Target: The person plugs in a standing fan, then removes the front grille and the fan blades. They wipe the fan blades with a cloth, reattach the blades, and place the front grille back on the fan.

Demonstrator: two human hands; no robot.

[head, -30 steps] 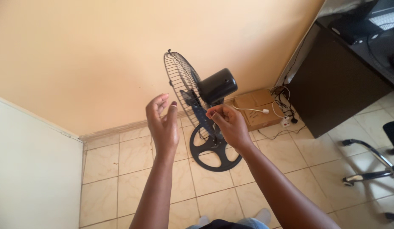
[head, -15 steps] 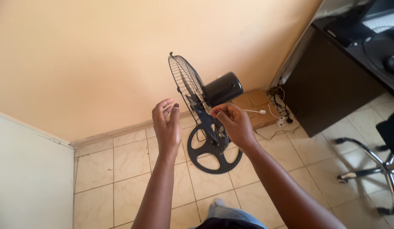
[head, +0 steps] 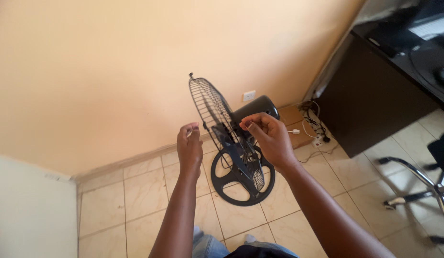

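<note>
Both hands have drifted closer to the fan [head: 231,138]; left hand [head: 190,149] and right hand [head: 267,136] fingers are curled, pinching something too small to tell.

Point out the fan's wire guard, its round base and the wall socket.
wire guard [head: 206,102], head view, on the upper wire mesh.
round base [head: 223,183], head view, on the left of the dark ring.
wall socket [head: 249,95], head view, on the middle of the white plate.

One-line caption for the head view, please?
Both hands, left and right, raised before a dark floor fan by the wall.
</note>
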